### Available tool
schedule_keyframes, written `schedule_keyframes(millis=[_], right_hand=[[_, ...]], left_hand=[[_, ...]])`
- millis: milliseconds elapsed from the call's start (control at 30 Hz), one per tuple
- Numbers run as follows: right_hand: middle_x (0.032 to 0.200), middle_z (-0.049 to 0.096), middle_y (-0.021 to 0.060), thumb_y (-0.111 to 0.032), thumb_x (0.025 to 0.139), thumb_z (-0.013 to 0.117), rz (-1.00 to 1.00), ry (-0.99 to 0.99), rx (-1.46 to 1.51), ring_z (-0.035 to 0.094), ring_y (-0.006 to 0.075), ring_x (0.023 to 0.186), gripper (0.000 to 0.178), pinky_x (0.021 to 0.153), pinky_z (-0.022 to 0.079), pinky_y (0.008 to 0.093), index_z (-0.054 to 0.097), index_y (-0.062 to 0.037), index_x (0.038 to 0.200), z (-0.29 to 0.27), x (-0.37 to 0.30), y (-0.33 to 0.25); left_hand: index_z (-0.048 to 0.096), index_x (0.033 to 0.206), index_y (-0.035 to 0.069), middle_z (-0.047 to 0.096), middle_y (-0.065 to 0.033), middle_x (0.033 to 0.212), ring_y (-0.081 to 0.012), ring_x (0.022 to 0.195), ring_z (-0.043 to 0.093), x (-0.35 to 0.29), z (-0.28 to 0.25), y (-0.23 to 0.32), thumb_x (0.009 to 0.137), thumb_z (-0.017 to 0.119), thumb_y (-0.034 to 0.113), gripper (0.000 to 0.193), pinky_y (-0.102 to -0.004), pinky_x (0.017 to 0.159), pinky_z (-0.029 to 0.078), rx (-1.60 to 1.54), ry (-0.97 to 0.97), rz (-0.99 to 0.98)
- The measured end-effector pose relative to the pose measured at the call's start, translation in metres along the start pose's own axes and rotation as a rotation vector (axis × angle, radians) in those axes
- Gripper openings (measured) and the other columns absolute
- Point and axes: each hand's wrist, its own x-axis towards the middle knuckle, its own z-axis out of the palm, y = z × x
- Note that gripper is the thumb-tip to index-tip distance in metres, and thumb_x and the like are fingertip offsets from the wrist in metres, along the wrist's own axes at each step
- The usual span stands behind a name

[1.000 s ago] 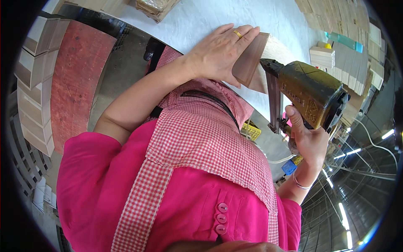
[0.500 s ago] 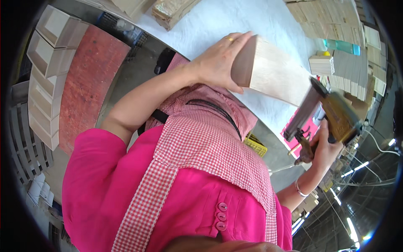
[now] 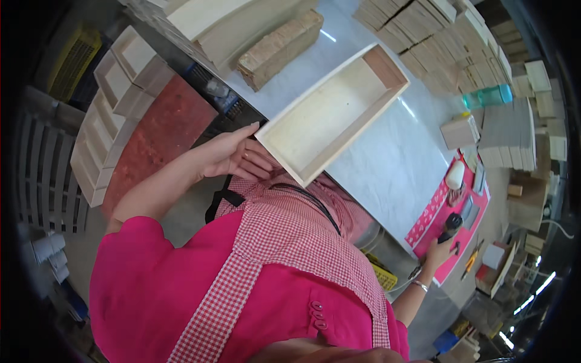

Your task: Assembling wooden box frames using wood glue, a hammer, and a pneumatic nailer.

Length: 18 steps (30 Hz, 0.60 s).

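A pale wooden box (image 3: pixel 327 124) with a long, open tray shape lies tilted across the white table, its hollow side up and its near end reaching past the table edge. At that near end is my left hand (image 3: pixel 245 158), thumb raised and fingers loosely apart, close against the box corner; whether it bears any weight I cannot tell. My right hand (image 3: pixel 437 251) is closed round the handle of a nail gun (image 3: pixel 451 226), down at the pink patterned sheet (image 3: pixel 426 227) on the table's right end. Much of the gun is foreshortened.
A worn wooden block (image 3: pixel 281 48) lies at the back left. Stacked wooden boards (image 3: pixel 442 45) stand at the back right, beside a teal bottle (image 3: pixel 487 97). A white bottle (image 3: pixel 455 175) sits on the pink sheet. Left of me, several boxes (image 3: pixel 106 130) line a red board (image 3: pixel 160 142).
The box has been turned so its hollow faces up. My left hand has loosened from its end and moved left and down. My right hand has lowered the nail gun to the pink sheet.
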Motion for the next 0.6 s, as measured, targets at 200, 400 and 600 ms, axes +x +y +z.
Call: schedule_keyframes(millis=[200, 400, 600], right_hand=[[0.117, 0.062, 0.0329, -0.024, 0.089, 0.066, 0.336, -0.189, 0.163, 0.062, 0.0476, 0.109, 0.062, 0.094, 0.049, 0.0491, 0.043, 0.0073, 0.138, 0.0, -0.007, -0.029], [0.118, 0.061, 0.0354, -0.033, 0.092, 0.065, 0.182, -0.092, 0.126, 0.061, 0.0487, 0.109, 0.067, 0.093, 0.05, 0.0485, 0.043, 0.012, 0.136, 0.015, -0.009, -0.028], [0.117, 0.065, 0.0285, -0.043, 0.093, 0.065, 0.202, 0.03, 0.107, 0.066, 0.0449, 0.099, 0.071, 0.084, 0.055, 0.0499, 0.044, 0.0084, 0.138, 0.026, 0.001, -0.026]], left_hand=[[0.055, 0.131, -0.004, 0.065, -0.0181, 0.124, -0.0339, 0.113, 0.063, 0.011, 0.02, -0.002, 0.091, 0.059, 0.063, 0.079, -0.0428, 0.097, 0.049, 0.446, 0.643, 0.508], [0.058, 0.128, 0.001, 0.07, -0.017, 0.115, -0.0238, 0.105, 0.067, 0.06, 0.034, 0.031, 0.086, 0.06, 0.015, 0.044, -0.0373, 0.093, 0.051, 0.869, 0.374, 0.611], [0.053, 0.14, 0.007, 0.061, -0.0212, 0.13, -0.0317, 0.122, 0.058, 0.006, 0.039, -0.013, 0.087, 0.054, 0.007, 0.054, -0.0372, 0.105, 0.044, 0.995, 0.597, 0.984]])
